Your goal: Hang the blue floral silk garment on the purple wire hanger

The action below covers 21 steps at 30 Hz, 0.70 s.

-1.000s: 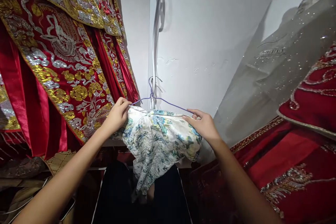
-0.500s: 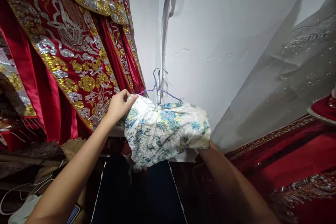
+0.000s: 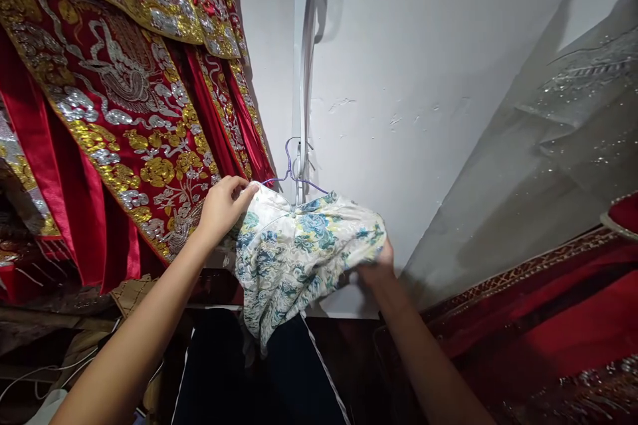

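Head view looks at a white wall (image 3: 423,66) with clothes hanging on both sides. Biggest is the red robe with gold and silver stitching (image 3: 114,99), which hangs just past the left fingers and fills that whole side. On the far side of the right fingers hangs a grey see-through veil with sparkles (image 3: 558,139), and under it lies more red cloth with a gold edge (image 3: 548,305).

Between the two hands is the flowered dress (image 3: 299,252), white with blue and yellow flowers. It sits on a thin purple wire hanger (image 3: 292,176), and the hanger's hook goes up just above the fingers, close to a pale strip on the wall. I cannot tell what the hook catches on.

The job looks mostly done: the top of the dress is already over the hanger, and both shoulders seem covered. What is left, I think, is to tug the cloth straight, because the lower part is bunched up and not hanging flat.

The left hand (image 3: 224,206) is closed, and its fingers pinch the dress shoulder right at the hanger's end. The right hand (image 3: 373,269) is lower, under the other side of the dress. Its fingers are curled into the cloth and partly hidden, so it grips the dress there.

No boxes, bags or baskets show clearly here.
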Tool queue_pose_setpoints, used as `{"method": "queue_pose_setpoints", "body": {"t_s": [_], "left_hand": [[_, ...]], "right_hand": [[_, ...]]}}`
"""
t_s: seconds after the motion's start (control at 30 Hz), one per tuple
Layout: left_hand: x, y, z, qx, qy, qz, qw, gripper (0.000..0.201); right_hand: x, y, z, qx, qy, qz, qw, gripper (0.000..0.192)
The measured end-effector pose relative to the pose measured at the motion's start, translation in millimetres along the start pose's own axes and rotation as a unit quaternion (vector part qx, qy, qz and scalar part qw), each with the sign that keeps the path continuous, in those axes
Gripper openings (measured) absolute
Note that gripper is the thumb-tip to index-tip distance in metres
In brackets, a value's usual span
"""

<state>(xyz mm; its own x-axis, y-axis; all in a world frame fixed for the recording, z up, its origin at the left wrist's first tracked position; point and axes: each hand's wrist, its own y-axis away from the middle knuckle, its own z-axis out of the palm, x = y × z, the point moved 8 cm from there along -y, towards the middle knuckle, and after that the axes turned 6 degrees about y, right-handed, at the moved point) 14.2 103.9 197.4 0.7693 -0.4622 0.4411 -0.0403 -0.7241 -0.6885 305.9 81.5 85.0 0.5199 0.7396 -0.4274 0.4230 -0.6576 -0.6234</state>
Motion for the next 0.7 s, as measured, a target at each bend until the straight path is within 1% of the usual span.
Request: {"method": "queue_pose_setpoints", "body": {"t_s": [0.03, 0.07, 0.13, 0.17, 0.23, 0.3, 0.33, 0.4, 0.43, 0.5, 0.53, 0.57, 0.6, 0.63, 0.67, 0.7], "left_hand": [[1, 0, -0.3, 0.002, -0.002, -0.002, 1.0, 0.038], [2, 0, -0.5, 0.003, -0.005, -0.005, 1.0, 0.037], [5, -1, -1.3, 0.006, -0.015, -0.011, 1.0, 0.035], [7, -1, -2.6, 0.011, -0.018, -0.013, 1.0, 0.035], [9, -2, -7.5, 0.026, -0.007, -0.018, 0.999, 0.035], [10, 0, -13.5, 0.035, 0.02, -0.021, 0.999, 0.038], [10, 2, -16.6, 0.036, 0.035, -0.022, 0.998, 0.042], [10, 8, -22.9, 0.04, 0.068, -0.024, 0.997, 0.048], [11, 12, -26.4, 0.05, 0.09, -0.021, 0.994, 0.045], [14, 20, -34.4, 0.089, 0.155, -0.016, 0.984, 0.035], [15, 25, -37.4, 0.11, 0.196, -0.017, 0.974, 0.036], [16, 29, -39.5, 0.13, 0.241, -0.025, 0.961, 0.042], [16, 33, -40.1, 0.144, 0.29, -0.042, 0.945, 0.05], [16, 35, -38.8, 0.151, 0.343, -0.065, 0.925, 0.056], [18, 37, -35.4, 0.148, 0.401, -0.092, 0.899, 0.061], [21, 36, -29.9, 0.135, 0.464, -0.12, 0.868, 0.064]], "right_hand": [[6, 0, -7, 0.033, -0.042, 0.036, 0.998, 0.064], [15, 0, -15, 0.07, -0.104, 0.088, 0.988, 0.066], [31, -1, -27, 0.125, -0.234, 0.192, 0.945, 0.07], [34, -4, -31, 0.137, -0.276, 0.224, 0.924, 0.075], [27, -14, -38, 0.131, -0.311, 0.247, 0.908, 0.08], [10, -19, -40, 0.11, -0.337, 0.252, 0.901, 0.083], [-3, -18, -37, 0.088, -0.357, 0.253, 0.895, 0.084], [-39, -11, -24, 0.002, -0.395, 0.224, 0.891, 0.084], [-62, -4, -16, -0.055, -0.408, 0.188, 0.892, 0.082], [-112, 12, 0, -0.178, -0.413, 0.078, 0.89, 0.079], [-135, 23, 7, -0.241, -0.409, 0.01, 0.88, 0.081], [-153, 32, 13, -0.283, -0.4, -0.051, 0.87, 0.081], [-163, 38, 17, -0.3, -0.384, -0.094, 0.868, 0.078], [-164, 40, 20, -0.289, -0.352, -0.115, 0.883, 0.074], [-157, 36, 22, -0.248, -0.302, -0.11, 0.914, 0.072], [-143, 29, 21, -0.182, -0.236, -0.081, 0.951, 0.077]]}}
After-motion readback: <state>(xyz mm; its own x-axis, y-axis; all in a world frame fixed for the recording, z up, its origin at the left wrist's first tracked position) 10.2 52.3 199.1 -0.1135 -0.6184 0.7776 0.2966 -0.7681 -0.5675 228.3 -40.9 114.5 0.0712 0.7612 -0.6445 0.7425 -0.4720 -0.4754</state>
